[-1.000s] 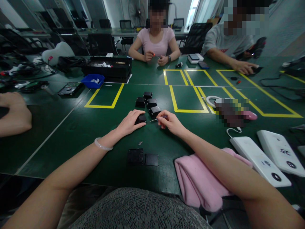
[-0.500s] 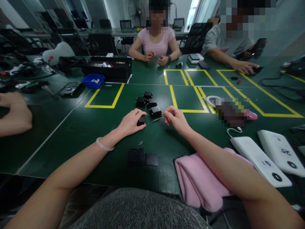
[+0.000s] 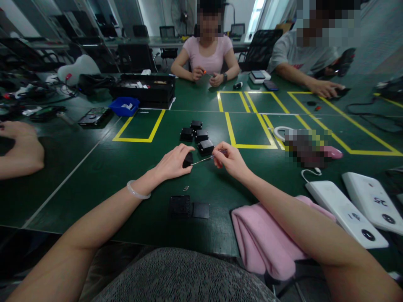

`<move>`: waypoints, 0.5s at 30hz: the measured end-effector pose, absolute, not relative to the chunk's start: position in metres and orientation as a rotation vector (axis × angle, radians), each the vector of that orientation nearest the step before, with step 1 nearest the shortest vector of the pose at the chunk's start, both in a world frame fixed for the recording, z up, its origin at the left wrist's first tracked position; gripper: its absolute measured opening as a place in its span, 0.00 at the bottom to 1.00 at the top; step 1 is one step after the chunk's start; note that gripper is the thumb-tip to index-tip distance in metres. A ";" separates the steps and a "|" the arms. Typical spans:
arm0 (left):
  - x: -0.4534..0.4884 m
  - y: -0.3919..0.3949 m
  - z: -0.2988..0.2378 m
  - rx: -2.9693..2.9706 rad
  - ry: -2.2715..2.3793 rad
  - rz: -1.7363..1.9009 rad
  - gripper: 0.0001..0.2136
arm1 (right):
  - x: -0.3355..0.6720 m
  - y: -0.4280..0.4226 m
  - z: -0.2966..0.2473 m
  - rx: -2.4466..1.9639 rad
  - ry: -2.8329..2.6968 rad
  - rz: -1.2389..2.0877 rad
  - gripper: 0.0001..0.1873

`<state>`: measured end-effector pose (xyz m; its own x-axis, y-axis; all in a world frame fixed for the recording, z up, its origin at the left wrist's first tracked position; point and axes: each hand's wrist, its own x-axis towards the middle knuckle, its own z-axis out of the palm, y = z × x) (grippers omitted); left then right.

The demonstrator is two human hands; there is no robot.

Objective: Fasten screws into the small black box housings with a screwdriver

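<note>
Your left hand (image 3: 172, 162) is clamped on a small black box (image 3: 188, 160) on the green table (image 3: 135, 222), thumb on its near side; your right hand (image 3: 229, 157) has its fingers closed round a screwdriver (image 3: 202, 160), its shaft slanting down to the box's near right corner. Four similar boxes (image 3: 201, 135) sit just beyond; nearer you lie small screws (image 3: 186, 188), an open black casing (image 3: 179, 206) and a flat black plate (image 3: 201, 210).
</note>
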<state>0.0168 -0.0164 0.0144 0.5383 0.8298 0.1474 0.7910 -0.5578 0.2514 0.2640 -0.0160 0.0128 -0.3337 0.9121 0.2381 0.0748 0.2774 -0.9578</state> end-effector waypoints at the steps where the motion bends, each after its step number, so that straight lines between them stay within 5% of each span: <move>1: 0.017 -0.016 0.014 2.612 1.390 0.368 0.27 | 0.264 -0.016 0.012 -0.921 -1.654 1.171 0.16; 15: 0.015 -0.016 0.014 2.597 1.380 0.368 0.31 | 0.264 -0.018 0.013 -1.005 -1.725 1.034 0.15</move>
